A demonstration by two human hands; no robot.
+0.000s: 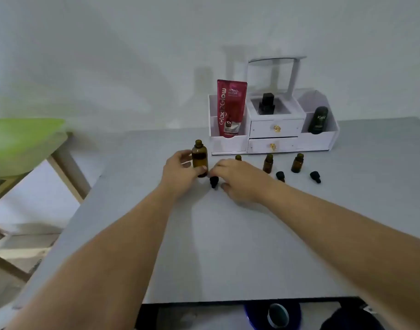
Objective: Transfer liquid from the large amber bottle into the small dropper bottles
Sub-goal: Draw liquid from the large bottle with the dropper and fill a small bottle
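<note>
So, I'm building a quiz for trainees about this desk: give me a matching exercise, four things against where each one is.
Things:
1. big amber bottle
2. red tube
3. black square bottle
4. dark green bottle

Places:
A. right bin of the organiser
B. in the left hand
C. left bin of the organiser
D. top middle box of the organiser

Pairs: 1-B, 2-C, 3-D, 4-A
</note>
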